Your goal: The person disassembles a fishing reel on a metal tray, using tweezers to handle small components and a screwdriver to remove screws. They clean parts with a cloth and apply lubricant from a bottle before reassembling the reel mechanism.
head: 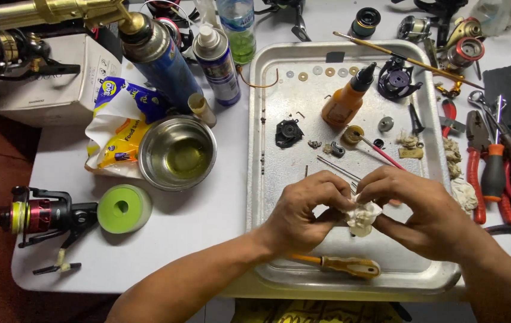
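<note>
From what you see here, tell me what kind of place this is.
Likely a fishing reel repair bench. A metal tray holds small reel parts, a spinning reel lies on the table, and pliers sit nearby. Both hands hold a white rag.

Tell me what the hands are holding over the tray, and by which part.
Both the left hand and the right hand pinch a crumpled white cloth wad by its upper edges, fingertips meeting above the metal tray. Anything wrapped inside is hidden.

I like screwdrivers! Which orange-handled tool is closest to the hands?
The screwdriver lying on the tray, just under the left hand. The other orange-handled tools lie off the tray, right.
</note>
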